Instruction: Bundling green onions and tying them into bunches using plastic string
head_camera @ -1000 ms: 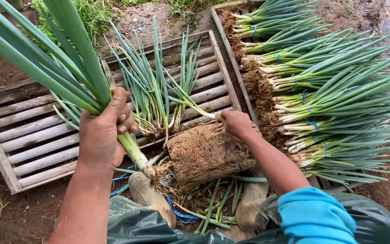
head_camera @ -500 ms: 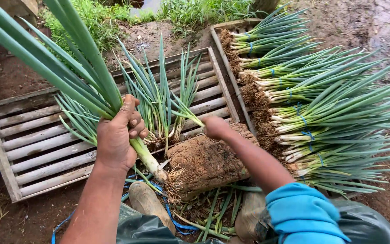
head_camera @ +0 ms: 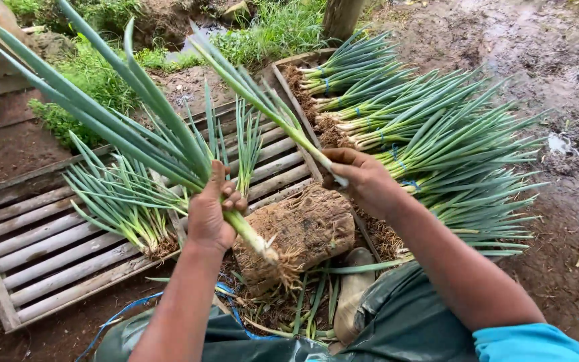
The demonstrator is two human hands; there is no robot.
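The left hand is wrapped tight around a bunch of leeks, gripping it low on the stalks, just above the white ends. The roots hang below the fist, over a log that lies on the ground near the person's knees. The green leaves fan up and away to the far left, above a slatted crate.

The right hand is closed on one single leek, pinching its pale lower end between thumb and fingers. That stalk slants up to the far left, its leaves crossing above the crate's right edge. The two hands are apart, with the log between and below them.

On the crate, a small heap of loose leeks rests near the left wrist, roots toward the person, and a few more stand just behind the fist.

To the right, a second crate carries a big stack of leek bundles, roots to the left and leaves pointing right, several tied with blue bands. The right hand is just beside this stack.

Trimmings and a blue cord lie on the muddy ground near the person's lap. A boot shows beside the log. Grass grows at the far side.
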